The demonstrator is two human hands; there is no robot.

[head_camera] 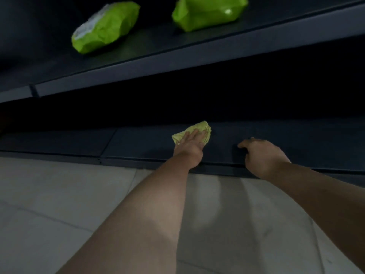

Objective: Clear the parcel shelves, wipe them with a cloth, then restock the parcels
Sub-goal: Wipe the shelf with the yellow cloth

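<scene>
Left grip [190, 142]: fingers flat, pressing the yellow cloth [197, 127] onto the bottom shelf [138, 143].
Right grip [262, 157]: loosely bent, propped nearby, holding nothing.
Done: bottom shelf cleared, wiping seemingly underway.
Left: green parcels [106, 26], [209, 11] on the upper shelf [158, 56]; restocking.

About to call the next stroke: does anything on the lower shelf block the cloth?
Only the right hand, resting on the lower shelf right of the cloth under the left hand; leftward nothing visible.

Both bare forearms reach forward and down. The left hand [190, 142] lies palm-down, fingers straight and pressed flat; the right hand [263, 157], knuckles up, has loosely curled fingers, holding nothing.
</scene>
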